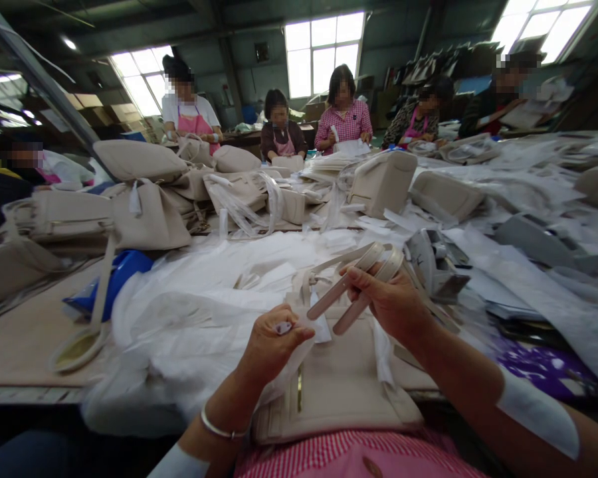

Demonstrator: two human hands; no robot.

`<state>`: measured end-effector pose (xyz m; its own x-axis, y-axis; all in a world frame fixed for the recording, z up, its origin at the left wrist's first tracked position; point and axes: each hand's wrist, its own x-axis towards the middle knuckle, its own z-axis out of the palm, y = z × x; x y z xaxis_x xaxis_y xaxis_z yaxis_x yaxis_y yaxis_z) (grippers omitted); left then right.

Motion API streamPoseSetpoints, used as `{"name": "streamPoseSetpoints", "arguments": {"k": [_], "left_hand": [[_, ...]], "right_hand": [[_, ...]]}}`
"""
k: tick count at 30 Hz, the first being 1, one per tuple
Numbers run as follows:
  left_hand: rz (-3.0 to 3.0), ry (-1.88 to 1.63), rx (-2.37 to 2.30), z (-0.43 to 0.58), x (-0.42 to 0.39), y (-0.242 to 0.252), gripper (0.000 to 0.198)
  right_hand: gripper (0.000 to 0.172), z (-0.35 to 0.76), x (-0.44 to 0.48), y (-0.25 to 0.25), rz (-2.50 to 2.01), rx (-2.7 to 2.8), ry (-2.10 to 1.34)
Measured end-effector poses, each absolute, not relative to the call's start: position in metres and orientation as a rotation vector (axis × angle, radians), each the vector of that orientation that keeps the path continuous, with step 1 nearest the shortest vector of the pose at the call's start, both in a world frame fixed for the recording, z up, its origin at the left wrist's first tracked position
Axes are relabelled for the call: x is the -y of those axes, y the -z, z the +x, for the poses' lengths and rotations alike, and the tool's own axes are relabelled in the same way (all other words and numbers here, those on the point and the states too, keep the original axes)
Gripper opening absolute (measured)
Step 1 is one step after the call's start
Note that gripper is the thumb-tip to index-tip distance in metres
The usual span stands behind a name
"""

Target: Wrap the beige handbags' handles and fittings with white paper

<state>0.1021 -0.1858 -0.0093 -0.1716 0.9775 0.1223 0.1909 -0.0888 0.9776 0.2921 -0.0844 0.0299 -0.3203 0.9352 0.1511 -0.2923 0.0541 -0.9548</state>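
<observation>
A beige handbag [339, 392] lies against my body at the table's near edge, with a gold strip on its front. My right hand [389, 302] is closed around the bag's two beige handles [359, 282], which it lifts above the bag. My left hand [274, 338] is closed in a pinch on a small white piece, apparently paper or wrapping [299, 326], just left of the handles. A thin bangle circles my left wrist.
White wrapping paper [199, 312] is heaped over the table [24, 345]. Several beige bags [144, 212] are stacked at the left and back. A blue object [124, 265] and a loose strap [87, 332] lie left. Several people work at the far side.
</observation>
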Motion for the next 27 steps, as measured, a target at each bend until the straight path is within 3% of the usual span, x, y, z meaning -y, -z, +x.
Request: {"name": "streamPoseSetpoints", "arguments": {"k": [27], "left_hand": [[1.251,-1.274,-1.587,0.103,0.185,0.006,0.026]], "right_hand": [[0.029,0.283,0.098,-0.018,-0.823,1.374,-1.503]]}}
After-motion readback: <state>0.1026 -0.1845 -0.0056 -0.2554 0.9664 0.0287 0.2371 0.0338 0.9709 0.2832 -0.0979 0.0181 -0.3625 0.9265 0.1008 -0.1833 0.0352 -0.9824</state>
